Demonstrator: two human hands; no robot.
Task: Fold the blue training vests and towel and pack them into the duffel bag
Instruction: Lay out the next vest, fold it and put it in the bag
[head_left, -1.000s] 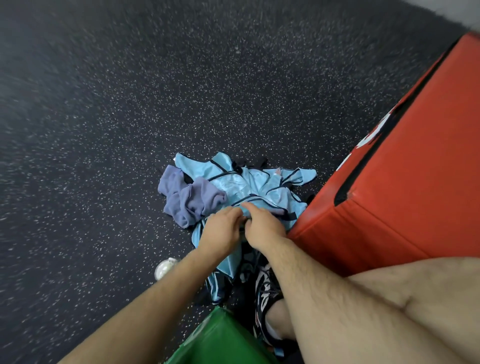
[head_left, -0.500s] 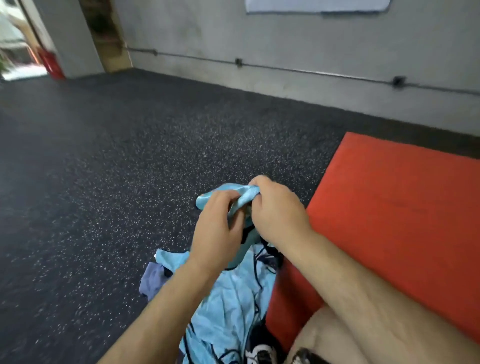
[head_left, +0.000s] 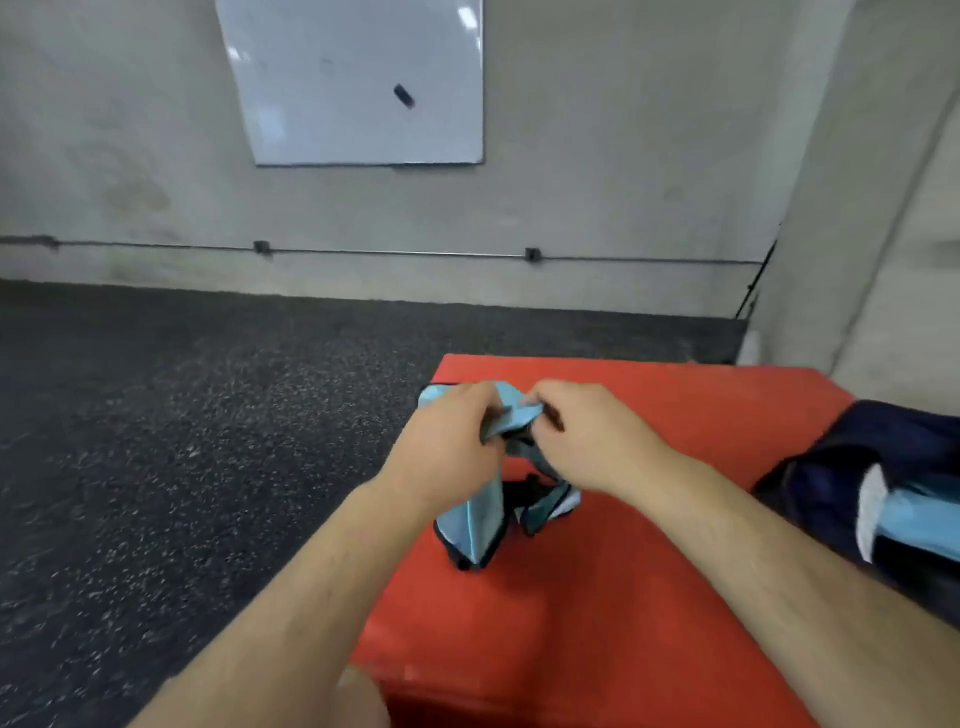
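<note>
Two hands meet over the red block (head_left: 623, 597), both clamped on one blue vest (head_left: 470, 525). Left hand (head_left: 447, 447): fingers curled round the bunched upper edge of the cloth. Right hand (head_left: 587, 436): fingers pinching the same edge, just beside the left hand.

The vest hangs from this grip above the block's top, near its left edge. Its lower hem, bound in dark tape, sags to the surface or just above it; which of the two cannot be told.

Duffel bag (head_left: 857, 467): dark navy, lying at the right edge of the block, well apart from the vest, with light blue cloth showing at its opening.

Handling assessment: the vest appears thin, light and limp, with a slight sheen. It will not hold a shape unaided and is likely to slide out of a loose fold. The recommended hold is at the bound edges or corners, one per hand, with the hands drawn apart to spread the panel flat on the block before folding. Gripping the bunched middle would likely only crumple it. Breakage is no concern; tangling of the straps is.
</note>
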